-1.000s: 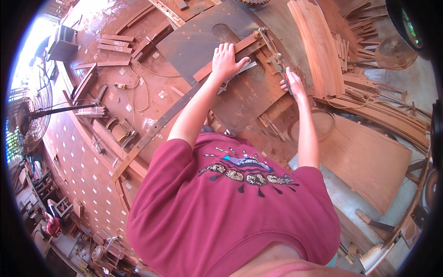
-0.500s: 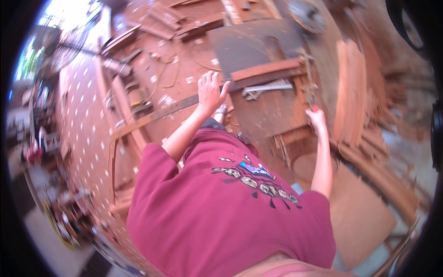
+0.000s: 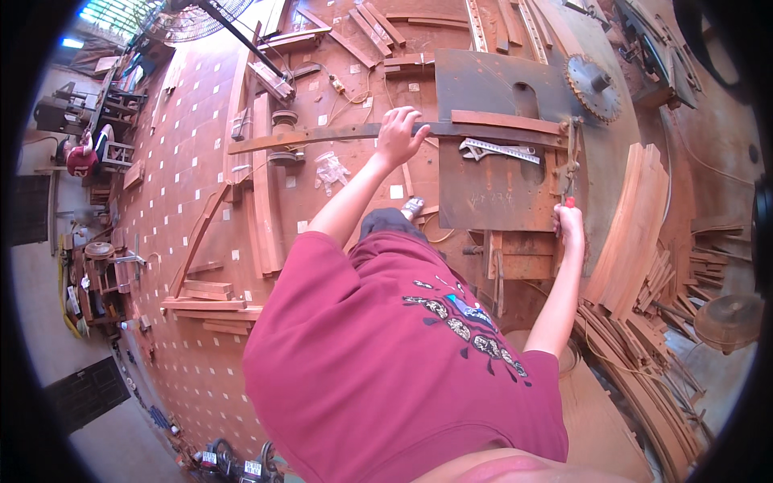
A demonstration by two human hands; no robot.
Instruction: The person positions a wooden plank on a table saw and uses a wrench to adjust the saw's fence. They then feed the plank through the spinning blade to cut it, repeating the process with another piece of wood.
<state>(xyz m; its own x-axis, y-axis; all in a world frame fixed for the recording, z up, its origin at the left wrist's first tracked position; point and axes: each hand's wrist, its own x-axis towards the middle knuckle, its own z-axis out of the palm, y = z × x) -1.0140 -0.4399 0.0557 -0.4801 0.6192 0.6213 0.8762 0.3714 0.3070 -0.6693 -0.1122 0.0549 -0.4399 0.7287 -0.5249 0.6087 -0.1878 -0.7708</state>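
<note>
My left hand (image 3: 403,137) lies over a long dark bar (image 3: 346,134), fingers stretched out and thumb apart. That bar runs across the rusty metal table (image 3: 491,197) and past its left edge. At the table's right edge, my right hand (image 3: 568,224) is closed around a tool with a red handle (image 3: 571,202); its thin shaft points toward metal fittings (image 3: 568,161) at the bar's right end. An adjustable wrench (image 3: 475,150) rests on the table just below the bar. Along the bar's far side lies a reddish wood strip (image 3: 506,122).
A toothed circular saw blade (image 3: 592,87) sits at the table's far right corner. Stacked boards (image 3: 628,233) stand to the right, and planks (image 3: 264,201) lie on the tiled floor at left. A clear plastic glove (image 3: 330,172) and a standing fan (image 3: 201,18) are also there.
The view has shifted and sharpened, so the table and both hands appear farther right. My left hand stays on the bar, and my right hand still holds the red-handled tool.
</note>
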